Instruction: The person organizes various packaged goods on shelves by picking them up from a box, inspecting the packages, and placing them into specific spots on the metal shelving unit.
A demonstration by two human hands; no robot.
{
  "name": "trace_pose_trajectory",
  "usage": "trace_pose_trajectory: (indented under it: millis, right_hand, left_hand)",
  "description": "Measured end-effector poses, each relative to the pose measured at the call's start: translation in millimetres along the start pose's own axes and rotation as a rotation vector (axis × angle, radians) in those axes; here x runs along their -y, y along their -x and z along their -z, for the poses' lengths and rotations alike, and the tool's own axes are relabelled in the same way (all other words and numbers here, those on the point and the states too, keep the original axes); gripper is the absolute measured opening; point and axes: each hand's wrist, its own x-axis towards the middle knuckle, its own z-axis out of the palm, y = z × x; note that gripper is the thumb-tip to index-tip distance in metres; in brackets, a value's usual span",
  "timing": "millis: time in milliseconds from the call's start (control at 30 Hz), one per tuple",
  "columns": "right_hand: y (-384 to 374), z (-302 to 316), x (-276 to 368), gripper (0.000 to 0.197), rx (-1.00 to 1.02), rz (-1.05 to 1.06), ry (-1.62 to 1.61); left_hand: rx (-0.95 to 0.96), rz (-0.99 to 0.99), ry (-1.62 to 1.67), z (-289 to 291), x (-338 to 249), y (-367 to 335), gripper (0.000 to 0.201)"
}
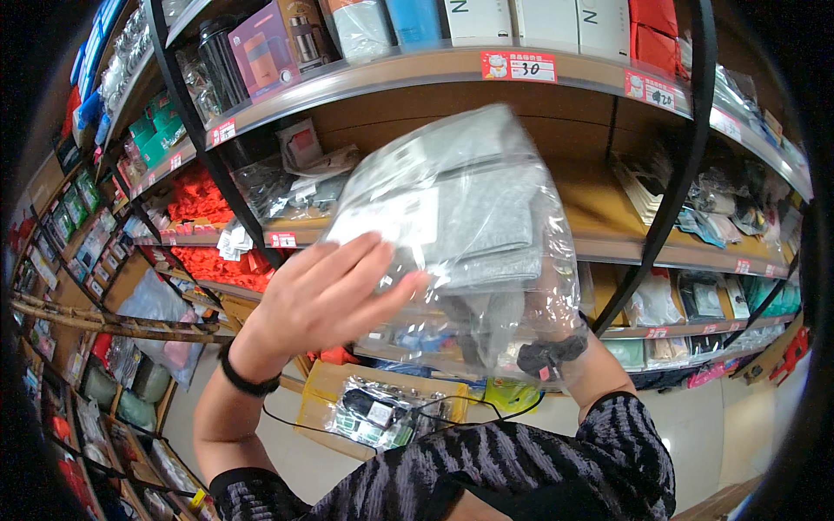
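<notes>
A clear plastic bag (560, 260) with folded grey cloth (486, 204) and a white label (408, 217) in it is held up in front of the shelves, tilted. My left hand (326, 300) lies against the bag's lower left side, its fingers stretched out and slightly apart, with a black band on the wrist. From the lower right my right forearm (599, 369) reaches up behind the bag. A dark ruffled scrunchie (553, 354) circles that wrist. The bag hides my right hand's fingers.
Boxes and cups stand on the upper shelf (365, 74). Bagged goods lie on the middle shelf (599, 247). Below, an open cardboard box (317, 391) holds packaged items on the floor. A bamboo-like pole (113, 323) juts in at left, and black shelf posts (665, 204) slant on both sides.
</notes>
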Motion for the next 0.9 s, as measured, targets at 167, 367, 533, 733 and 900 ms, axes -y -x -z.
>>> trace_pose_trajectory:
  millis: [167, 367, 533, 733, 900]
  right_hand:
    - [10, 53, 0, 0.047, -0.160, 0.116, -0.017]
    - [56, 98, 0, 0.038, -0.351, 0.054, 0.203]
    - [85, 92, 32, 0.034, -0.434, 0.188, 0.181]
    - [97, 73, 65, 0.039, -0.619, 0.418, 0.480]
    - [65, 50, 92, 0.050, -0.345, 0.460, 1.081]
  left_hand:
    - [-0.056, 0.054, 0.018, -101, 12, -2, 0.036]
    - [0.019, 0.193, 0.153, -188, 10, 23, 0.038]
    - [0.083, 0.604, 0.221, -207, 9, 48, 0.051]
    - [-0.348, 1.588, 1.260, -182, -24, 92, 0.045]
    - [-0.075, 1.586, 2.255, -157, -77, 73, 0.087]
